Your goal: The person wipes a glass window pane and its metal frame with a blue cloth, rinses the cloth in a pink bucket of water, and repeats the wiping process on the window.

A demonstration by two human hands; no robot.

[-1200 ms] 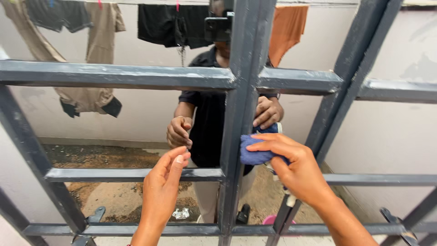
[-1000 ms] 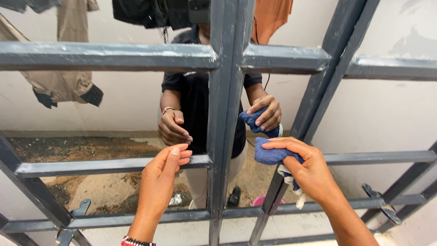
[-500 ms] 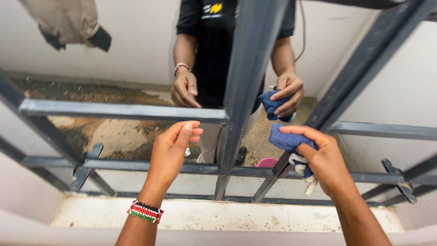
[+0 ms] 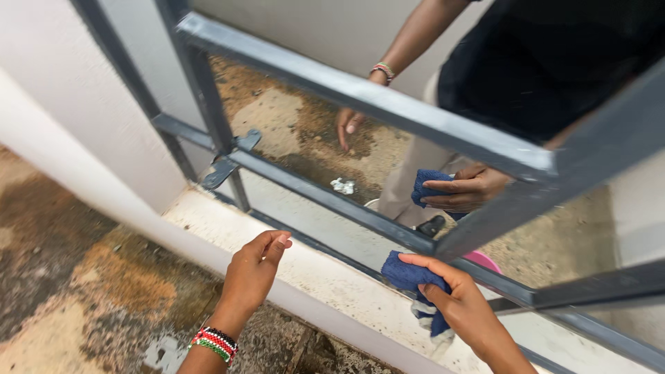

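My right hand (image 4: 463,306) grips a bunched blue cloth (image 4: 409,275) with a whitish frayed end and presses it at the bottom of a reflective glass pane, just above the lower grey frame bar (image 4: 325,199). My left hand (image 4: 253,270) hovers with loosely spread fingers over the white window sill (image 4: 325,277), holding nothing; a beaded bracelet (image 4: 215,343) circles its wrist. The glass mirrors me: a dark shirt, both hands and the cloth (image 4: 427,187).
Grey metal window bars (image 4: 360,97) cross the pane, with a latch handle (image 4: 228,163) at the lower left. A stained, wet concrete floor (image 4: 76,277) lies below the sill at left. A pink object (image 4: 478,260) shows in the reflection.
The view has swung down and left. My right hand has dropped with the cloth to the bottom of the pane, and my left hand has come away from the glass toward the sill.
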